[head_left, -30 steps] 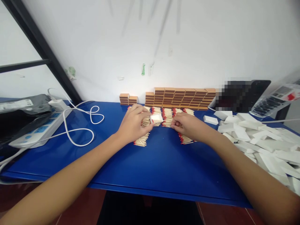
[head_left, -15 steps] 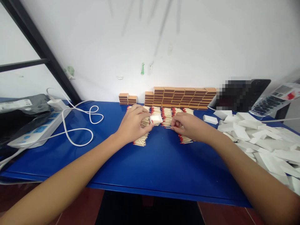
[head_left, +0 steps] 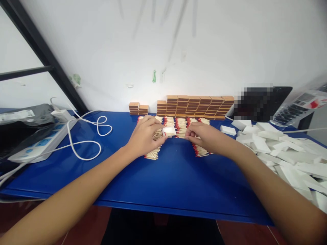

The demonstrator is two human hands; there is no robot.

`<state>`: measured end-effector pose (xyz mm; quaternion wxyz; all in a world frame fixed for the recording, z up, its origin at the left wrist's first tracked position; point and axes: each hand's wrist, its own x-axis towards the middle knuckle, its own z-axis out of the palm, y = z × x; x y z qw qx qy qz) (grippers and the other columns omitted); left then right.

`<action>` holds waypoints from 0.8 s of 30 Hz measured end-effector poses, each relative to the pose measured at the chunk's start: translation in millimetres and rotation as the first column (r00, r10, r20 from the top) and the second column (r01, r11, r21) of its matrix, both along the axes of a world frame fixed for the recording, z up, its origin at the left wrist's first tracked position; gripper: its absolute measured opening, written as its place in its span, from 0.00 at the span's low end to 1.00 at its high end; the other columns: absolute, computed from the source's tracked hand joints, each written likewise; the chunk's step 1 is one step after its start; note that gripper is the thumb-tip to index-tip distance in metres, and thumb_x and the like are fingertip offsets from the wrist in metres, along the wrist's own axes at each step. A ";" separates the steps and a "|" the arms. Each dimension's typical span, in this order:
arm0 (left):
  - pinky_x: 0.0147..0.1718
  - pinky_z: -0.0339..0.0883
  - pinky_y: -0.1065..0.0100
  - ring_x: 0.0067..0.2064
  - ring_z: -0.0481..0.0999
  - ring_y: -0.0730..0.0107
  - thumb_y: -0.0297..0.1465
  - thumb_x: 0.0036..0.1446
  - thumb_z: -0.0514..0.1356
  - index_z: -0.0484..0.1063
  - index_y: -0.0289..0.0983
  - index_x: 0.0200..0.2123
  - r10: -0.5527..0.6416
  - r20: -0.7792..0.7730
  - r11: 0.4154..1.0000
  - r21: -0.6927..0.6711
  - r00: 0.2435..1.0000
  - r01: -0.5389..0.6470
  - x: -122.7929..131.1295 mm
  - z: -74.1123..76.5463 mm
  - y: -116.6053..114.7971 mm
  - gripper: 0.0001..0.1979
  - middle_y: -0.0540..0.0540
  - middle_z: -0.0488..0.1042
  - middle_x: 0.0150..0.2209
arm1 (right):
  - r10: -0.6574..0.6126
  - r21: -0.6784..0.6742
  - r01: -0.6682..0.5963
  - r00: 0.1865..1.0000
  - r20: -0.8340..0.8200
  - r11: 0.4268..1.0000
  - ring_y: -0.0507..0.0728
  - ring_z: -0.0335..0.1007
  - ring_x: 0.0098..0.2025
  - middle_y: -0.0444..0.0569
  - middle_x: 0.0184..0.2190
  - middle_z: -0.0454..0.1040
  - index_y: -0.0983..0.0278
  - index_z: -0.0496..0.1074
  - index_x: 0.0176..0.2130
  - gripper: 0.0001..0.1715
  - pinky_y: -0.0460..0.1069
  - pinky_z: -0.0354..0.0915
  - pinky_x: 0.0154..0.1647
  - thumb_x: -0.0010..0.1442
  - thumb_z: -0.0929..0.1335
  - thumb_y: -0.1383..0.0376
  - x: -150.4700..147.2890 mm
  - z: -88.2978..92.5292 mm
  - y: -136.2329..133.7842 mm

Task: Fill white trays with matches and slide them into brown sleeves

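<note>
The left hand (head_left: 146, 137) has a small white tray (head_left: 169, 131) by its left end, thumb on the near side and fingers on the far side. The tray sits up over the matches (head_left: 181, 126), in front of the person, and its long side seems to run left to right, so its free end points at the right hand (head_left: 198, 136). That makes the tray just to the left of the right hand, with a row of matches showing in the gap between them. The right hand is down at the near edge of the matches with its fingers bent, but from here I can't tell if they are closed on a match. The matches lie in rows on the blue table (head_left: 178, 183), with lots of red tips. Behind them, by the wall (head_left: 107, 61), brown boxes (head_left: 195, 104) are stacked up, with a few more (head_left: 138, 109) off to the left. A big heap of white pieces (head_left: 283, 146) lies over on the right, by the right arm.
</note>
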<state>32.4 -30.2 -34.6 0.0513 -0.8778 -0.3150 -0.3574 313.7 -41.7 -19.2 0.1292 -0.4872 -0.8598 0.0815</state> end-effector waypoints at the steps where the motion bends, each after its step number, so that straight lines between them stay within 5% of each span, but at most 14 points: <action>1: 0.54 0.73 0.49 0.53 0.75 0.51 0.37 0.63 0.69 0.82 0.35 0.47 0.000 -0.004 1.000 -0.001 1.000 0.000 0.0 0.1 -0.3 0.14 0.40 0.81 0.45 | 0.004 0.026 -0.003 1.000 -0.029 1.000 0.61 0.72 0.38 0.53 0.34 0.76 0.61 0.74 0.34 0.09 0.52 0.63 0.38 0.68 0.67 0.64 0.2 2.4 -1.0; 6: 0.55 0.72 0.48 0.53 0.76 0.51 0.36 0.63 0.69 0.82 0.38 0.48 -0.034 -0.014 0.999 -0.025 0.999 0.034 2.4 0.3 -3.6 0.13 0.41 0.81 0.46 | 0.059 0.180 -0.035 0.990 -0.131 0.983 0.61 0.70 0.39 0.53 0.36 0.74 0.61 0.73 0.37 0.09 0.52 0.63 0.40 0.70 0.66 0.62 -8.1 7.0 -7.9; 16: 0.56 0.71 0.48 0.52 0.76 0.52 0.37 0.64 0.68 0.81 0.37 0.49 -0.142 -0.009 0.990 -0.022 0.990 0.141 7.4 2.2 -9.4 0.13 0.40 0.81 0.46 | 0.117 0.283 -0.080 0.986 -0.116 0.956 0.60 0.70 0.42 0.51 0.38 0.74 0.60 0.73 0.40 0.04 0.52 0.63 0.40 0.70 0.68 0.67 -25.4 -10.9 -14.2; 24: 0.55 0.72 0.49 0.52 0.76 0.52 0.36 0.63 0.69 0.82 0.35 0.48 -0.050 -0.010 0.999 -0.016 0.999 0.050 3.8 0.0 -5.4 0.13 0.40 0.81 0.46 | 0.057 0.290 -0.031 0.995 -0.082 0.957 0.60 0.71 0.38 0.52 0.35 0.75 0.62 0.77 0.37 0.09 0.52 0.62 0.38 0.70 0.68 0.64 -9.2 -4.6 -5.6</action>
